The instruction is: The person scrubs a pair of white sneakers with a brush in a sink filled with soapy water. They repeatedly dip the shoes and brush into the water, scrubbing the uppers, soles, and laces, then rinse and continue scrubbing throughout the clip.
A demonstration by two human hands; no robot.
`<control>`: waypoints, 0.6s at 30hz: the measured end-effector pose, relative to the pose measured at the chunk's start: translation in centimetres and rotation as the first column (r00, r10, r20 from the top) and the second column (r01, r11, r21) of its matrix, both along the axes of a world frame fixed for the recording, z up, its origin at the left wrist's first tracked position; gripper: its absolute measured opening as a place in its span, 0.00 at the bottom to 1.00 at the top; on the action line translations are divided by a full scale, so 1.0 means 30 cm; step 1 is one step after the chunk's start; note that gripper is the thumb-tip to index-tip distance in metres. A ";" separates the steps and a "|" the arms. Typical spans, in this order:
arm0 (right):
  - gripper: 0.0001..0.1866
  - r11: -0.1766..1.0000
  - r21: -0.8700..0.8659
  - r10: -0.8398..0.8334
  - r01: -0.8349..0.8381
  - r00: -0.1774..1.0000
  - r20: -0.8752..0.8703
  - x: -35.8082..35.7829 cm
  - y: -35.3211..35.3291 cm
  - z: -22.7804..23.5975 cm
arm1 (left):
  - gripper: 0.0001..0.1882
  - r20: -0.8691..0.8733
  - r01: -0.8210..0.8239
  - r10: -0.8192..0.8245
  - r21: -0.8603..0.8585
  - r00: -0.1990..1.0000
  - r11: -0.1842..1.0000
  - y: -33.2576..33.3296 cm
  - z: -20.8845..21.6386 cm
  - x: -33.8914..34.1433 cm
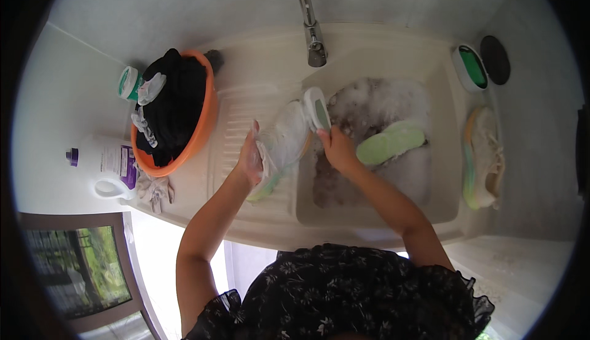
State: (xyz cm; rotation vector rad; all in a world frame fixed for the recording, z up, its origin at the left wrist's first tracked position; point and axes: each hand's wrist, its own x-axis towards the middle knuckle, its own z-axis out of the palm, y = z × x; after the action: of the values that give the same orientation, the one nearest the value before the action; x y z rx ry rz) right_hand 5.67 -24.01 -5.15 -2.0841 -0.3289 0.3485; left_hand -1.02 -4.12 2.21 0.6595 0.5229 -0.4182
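Observation:
My left hand (251, 156) grips the heel end of a wet, pale sneaker (284, 136), which lies tilted over the ribbed drainboard beside the basin. Closed around a white scrub brush (315, 108) with a grey-green inset, my right hand (339, 149) has it against the sneaker's toe end. The brush's bristles are hidden. Below and right of the brush, a light green insole (391, 143) floats in the foamy, greyish water (375, 103) of the basin. A second sneaker (483, 159), cream with a coloured sole, rests on the sink's right rim.
A chrome faucet (313, 39) hangs over the back edge. On the left stand an orange tub (209, 113) of dark clothes, a white jug (101, 156) with a purple cap and a small green-and-white container (128, 83). A crumpled cloth (156, 191) lies nearby. Back right sits a dish of green soap (472, 68).

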 end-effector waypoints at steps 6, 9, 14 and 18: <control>0.25 0.987 -0.067 0.158 -0.150 0.975 0.155 -0.075 -0.036 0.033 | 0.43 0.008 0.062 -0.061 -0.041 0.998 0.997 0.014 0.008 0.012; 0.24 0.999 -0.011 0.040 -0.039 0.992 0.119 0.028 -0.028 0.003 | 0.43 -0.032 0.053 -0.054 -0.026 0.998 0.998 0.026 -0.020 0.014; 0.24 0.925 -0.287 0.331 -0.249 0.899 0.286 -0.108 -0.097 0.103 | 0.43 -0.038 0.140 -0.137 0.083 0.990 0.987 0.030 0.004 0.016; 0.24 0.938 -0.329 0.202 -0.106 0.940 0.274 0.041 -0.092 0.127 | 0.42 -0.081 0.123 -0.116 0.087 0.990 0.989 0.017 0.007 0.031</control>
State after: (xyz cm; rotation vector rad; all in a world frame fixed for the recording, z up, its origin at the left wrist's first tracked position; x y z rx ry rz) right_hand 6.90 -26.78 -1.33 -2.4339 -0.6639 0.1774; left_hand -0.07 -3.62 2.42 0.7685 0.5792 -0.5362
